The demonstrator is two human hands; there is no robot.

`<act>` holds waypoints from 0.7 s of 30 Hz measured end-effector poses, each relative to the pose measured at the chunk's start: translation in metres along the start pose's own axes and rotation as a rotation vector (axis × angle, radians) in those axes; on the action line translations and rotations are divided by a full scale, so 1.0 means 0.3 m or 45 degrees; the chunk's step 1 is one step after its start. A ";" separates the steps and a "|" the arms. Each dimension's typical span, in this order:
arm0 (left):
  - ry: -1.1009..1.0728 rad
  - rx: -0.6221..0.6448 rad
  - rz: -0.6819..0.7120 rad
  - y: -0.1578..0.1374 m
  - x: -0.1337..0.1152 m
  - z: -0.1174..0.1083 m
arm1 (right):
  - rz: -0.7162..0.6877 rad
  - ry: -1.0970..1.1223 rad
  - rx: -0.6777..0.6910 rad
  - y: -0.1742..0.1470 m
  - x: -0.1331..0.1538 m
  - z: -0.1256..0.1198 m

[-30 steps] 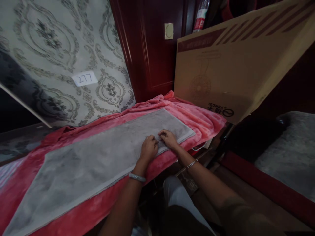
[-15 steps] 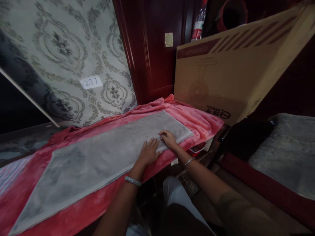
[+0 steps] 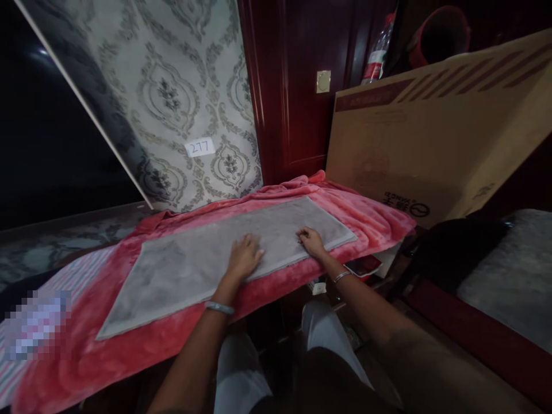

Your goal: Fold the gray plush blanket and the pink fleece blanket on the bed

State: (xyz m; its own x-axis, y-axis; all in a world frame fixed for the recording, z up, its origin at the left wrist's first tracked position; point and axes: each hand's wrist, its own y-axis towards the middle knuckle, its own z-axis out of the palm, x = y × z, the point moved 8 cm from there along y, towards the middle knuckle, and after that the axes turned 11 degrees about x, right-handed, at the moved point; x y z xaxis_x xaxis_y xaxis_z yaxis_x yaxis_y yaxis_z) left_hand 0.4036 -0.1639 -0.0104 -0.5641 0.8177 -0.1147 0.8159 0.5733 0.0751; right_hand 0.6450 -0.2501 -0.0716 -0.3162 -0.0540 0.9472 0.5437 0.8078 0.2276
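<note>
A long grey plush cloth (image 3: 181,264) lies flat on a pink fleece blanket (image 3: 172,353), its pale edges showing. My left hand (image 3: 244,256), a grey bangle at the wrist, rests on the cloth near its front edge with the fingers apart; the fingertips are slightly blurred. To its right, my right hand (image 3: 312,241) is over the cloth, wearing a silver bracelet. Its thumb and fingers are pinched together, and whatever they hold, if anything, is too small to make out.
A big cardboard box (image 3: 414,138) stands behind the blanket's right end, with a plastic bottle (image 3: 376,60) beyond it. Striped fabric (image 3: 81,276) lies at the left. A grey-covered seat (image 3: 513,276) is at the right, and a dark screen (image 3: 56,126) at the left.
My view has swung left. My left hand has slid leftward over the cloth, away from my right hand, so a gap now separates them. My right hand stays pinched.
</note>
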 end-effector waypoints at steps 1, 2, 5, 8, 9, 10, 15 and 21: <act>0.046 -0.014 -0.102 -0.032 0.070 -0.019 | -0.005 -0.013 0.000 -0.001 0.003 0.000; 0.087 -0.003 -0.204 -0.063 0.135 -0.027 | -0.011 -0.025 0.001 -0.002 0.006 0.000; 0.158 0.115 -0.414 -0.142 0.264 0.004 | -0.029 -0.065 0.008 -0.005 0.010 -0.004; 0.185 0.201 -0.475 -0.178 0.289 0.051 | -0.026 -0.103 0.015 -0.007 0.000 -0.012; 0.191 0.205 -0.476 -0.181 0.284 0.060 | -0.021 -0.113 0.017 -0.007 -0.006 -0.015; 0.194 0.209 -0.477 -0.182 0.279 0.065 | -0.017 -0.121 0.017 -0.006 -0.013 -0.017; 0.186 0.196 -0.462 -0.176 0.269 0.069 | 0.000 -0.133 0.013 -0.002 -0.045 -0.023; 0.154 0.171 -0.437 -0.179 0.276 0.079 | 0.001 -0.122 0.008 -0.005 -0.058 -0.025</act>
State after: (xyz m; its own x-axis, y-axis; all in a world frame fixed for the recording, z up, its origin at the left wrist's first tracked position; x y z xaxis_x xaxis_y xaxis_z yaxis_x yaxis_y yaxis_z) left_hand 0.3159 -0.1281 -0.0475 -0.8115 0.5844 0.0076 0.5821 0.8093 -0.0789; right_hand 0.6555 -0.2549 -0.0868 -0.3886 0.0027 0.9214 0.5390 0.8117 0.2250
